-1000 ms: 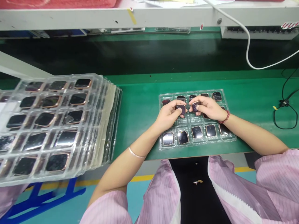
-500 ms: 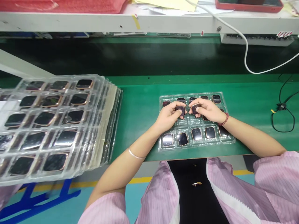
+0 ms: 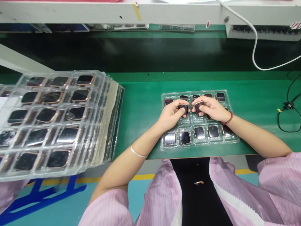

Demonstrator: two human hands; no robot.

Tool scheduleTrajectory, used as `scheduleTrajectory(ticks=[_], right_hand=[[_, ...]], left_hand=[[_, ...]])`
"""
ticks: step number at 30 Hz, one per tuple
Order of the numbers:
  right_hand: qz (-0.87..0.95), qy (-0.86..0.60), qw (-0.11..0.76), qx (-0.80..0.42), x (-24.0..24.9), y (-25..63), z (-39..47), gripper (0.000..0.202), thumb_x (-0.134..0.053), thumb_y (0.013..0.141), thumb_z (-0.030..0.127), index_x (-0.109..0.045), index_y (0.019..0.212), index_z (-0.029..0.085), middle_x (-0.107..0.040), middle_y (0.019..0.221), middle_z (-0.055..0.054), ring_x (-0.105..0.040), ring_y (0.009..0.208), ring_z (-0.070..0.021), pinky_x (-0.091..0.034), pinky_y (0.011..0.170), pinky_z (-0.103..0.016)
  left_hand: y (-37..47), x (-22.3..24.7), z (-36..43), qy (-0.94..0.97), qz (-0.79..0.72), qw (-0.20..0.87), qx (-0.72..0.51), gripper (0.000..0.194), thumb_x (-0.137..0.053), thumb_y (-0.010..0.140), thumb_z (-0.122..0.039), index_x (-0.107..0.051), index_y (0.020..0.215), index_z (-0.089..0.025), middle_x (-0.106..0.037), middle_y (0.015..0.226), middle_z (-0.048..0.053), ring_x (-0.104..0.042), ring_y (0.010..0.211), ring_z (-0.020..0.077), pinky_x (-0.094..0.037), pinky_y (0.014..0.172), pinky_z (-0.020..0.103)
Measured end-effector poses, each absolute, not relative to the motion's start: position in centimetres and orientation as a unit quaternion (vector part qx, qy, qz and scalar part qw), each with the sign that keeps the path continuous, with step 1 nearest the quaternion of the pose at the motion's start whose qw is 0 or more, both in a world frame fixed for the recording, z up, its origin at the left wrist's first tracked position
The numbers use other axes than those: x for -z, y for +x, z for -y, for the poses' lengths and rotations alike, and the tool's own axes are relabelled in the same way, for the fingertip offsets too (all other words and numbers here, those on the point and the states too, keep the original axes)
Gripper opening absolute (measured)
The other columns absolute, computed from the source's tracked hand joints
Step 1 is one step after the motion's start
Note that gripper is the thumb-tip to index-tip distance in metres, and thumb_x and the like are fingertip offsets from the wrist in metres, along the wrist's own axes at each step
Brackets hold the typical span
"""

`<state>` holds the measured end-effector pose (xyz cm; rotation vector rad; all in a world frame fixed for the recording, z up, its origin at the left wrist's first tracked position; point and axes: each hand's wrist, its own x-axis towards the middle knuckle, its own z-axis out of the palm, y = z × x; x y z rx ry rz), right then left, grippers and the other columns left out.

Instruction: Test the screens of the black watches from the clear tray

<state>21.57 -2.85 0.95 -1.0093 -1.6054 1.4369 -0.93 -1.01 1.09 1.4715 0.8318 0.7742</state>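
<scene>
My left hand (image 3: 172,113) is closed on a smartwatch case (image 3: 184,109) with a dark screen and gold-coloured rim, thumb across its face. A similar smartwatch case (image 3: 198,106) is gripped between the thumb and fingers of my right hand (image 3: 211,108). Both are held side by side, a small gap apart, over a clear plastic tray (image 3: 202,145). Dark-faced watch cases sit in the tray's back row and front row, such as the front one (image 3: 185,137). Bare pockets show in the middle row, and my hands hide part of that row.
On the left stands a tall stack of clear trays (image 3: 98,125) holding more watch cases. A white shelf (image 3: 164,14) crosses the back above the green bench (image 3: 141,103). A white cable (image 3: 255,47) hangs at the right, near a black cord (image 3: 288,105).
The view has tilted down slightly, so the bench things appear higher in the picture. Both hands keep their watch cases over the tray with little other movement.
</scene>
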Motion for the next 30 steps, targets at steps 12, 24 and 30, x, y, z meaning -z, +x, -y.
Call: scheduleTrajectory(ticks=[12, 24, 30], right_hand=[[0.643, -0.384, 0.364, -0.553, -0.71, 21.86, 2.79, 0.034, -0.055, 0.087, 0.008, -0.061, 0.119, 0.016, -0.073, 0.106, -0.008, -0.068, 0.076, -0.0111, -0.058, 0.067, -0.024], [0.657, -0.367, 0.368, -0.547, -0.6, 21.82, 2.77, 0.039, -0.056, 0.083, 0.006, -0.061, 0.12, 0.017, -0.073, 0.105, -0.006, -0.069, 0.079, -0.0123, -0.06, 0.071, -0.027], [0.647, -0.376, 0.366, -0.553, -0.66, 21.83, 2.84, 0.037, -0.054, 0.086, 0.008, -0.06, 0.121, 0.017, -0.072, 0.105, -0.007, -0.068, 0.077, -0.0113, -0.059, 0.069, -0.026]], left_hand=[[-0.9, -0.45, 0.93, 0.612, -0.354, 0.607, -0.364, 0.027, -0.067, 0.077, -0.016, -0.065, 0.104, -0.016, -0.073, 0.09, 0.005, -0.067, 0.073, 0.0136, -0.057, 0.072, 0.029], [-0.87, -0.3, 0.84, 0.609, -0.361, 0.601, -0.371, 0.035, -0.066, 0.073, -0.013, -0.062, 0.107, -0.017, -0.071, 0.091, 0.004, -0.067, 0.079, 0.015, -0.056, 0.076, 0.03], [-0.98, -0.35, 0.8, 0.616, -0.355, 0.599, -0.368, 0.032, -0.065, 0.075, -0.014, -0.063, 0.106, -0.017, -0.072, 0.091, 0.004, -0.067, 0.078, 0.015, -0.056, 0.074, 0.03]])
